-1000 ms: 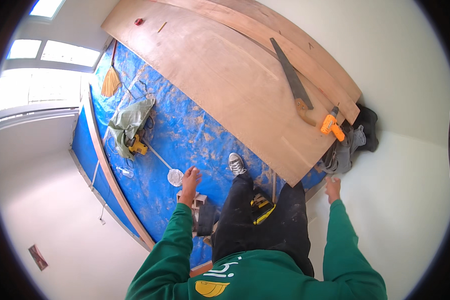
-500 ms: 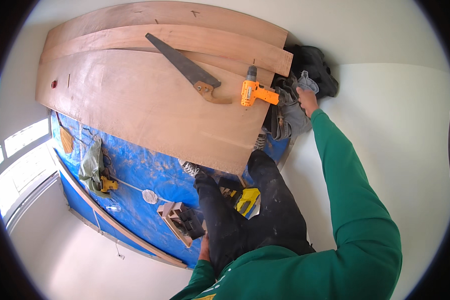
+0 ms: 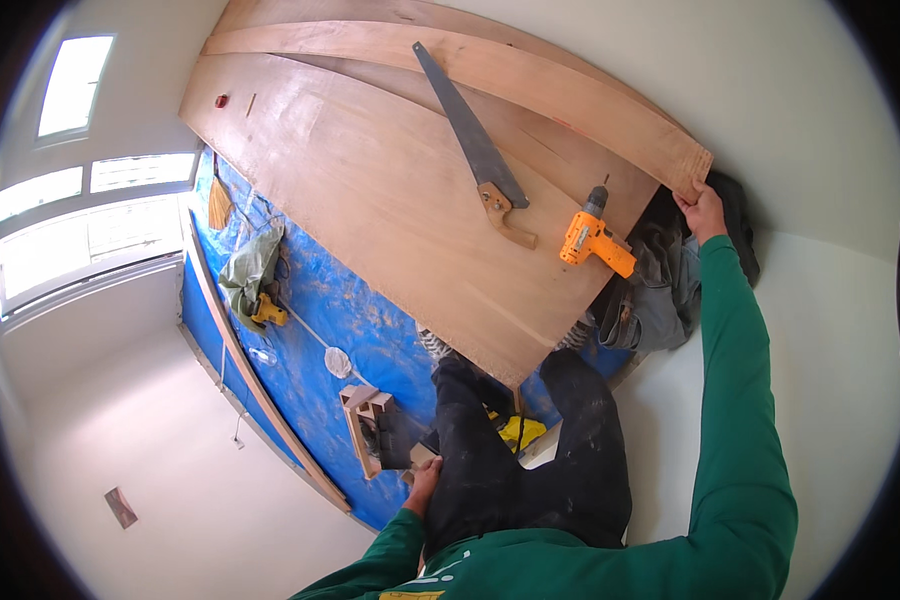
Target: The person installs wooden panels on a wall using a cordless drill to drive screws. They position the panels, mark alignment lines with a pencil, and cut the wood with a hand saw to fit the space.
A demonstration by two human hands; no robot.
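Observation:
My right hand [image 3: 702,212] is closed on the near right end of a long narrow wooden plank [image 3: 570,88], which lies along the far side of a wide plywood sheet [image 3: 370,190]. Beside my left thigh, my left hand [image 3: 425,484] is closed on what looks like a small wooden block [image 3: 423,456]; its fingers are partly hidden. A handsaw [image 3: 475,145] with a wooden handle rests on the sheet, its blade reaching across the plank. To its right lies an orange cordless drill [image 3: 592,240] with a bit in its chuck.
Grey clothes [image 3: 660,300] are heaped by the wall, right of the sheet. Blue tarp [image 3: 315,255] covers the floor. On it are a wooden box frame [image 3: 360,435], a yellow power tool [image 3: 268,311], a green-grey cloth [image 3: 250,268] and a broom [image 3: 219,204]. A yellow object [image 3: 522,432] lies between my legs.
My right hand has left the grey clothes and taken hold of the plank's end. The view has turned, so the boards appear slanted and farther right. The left hand stays beside my thigh.

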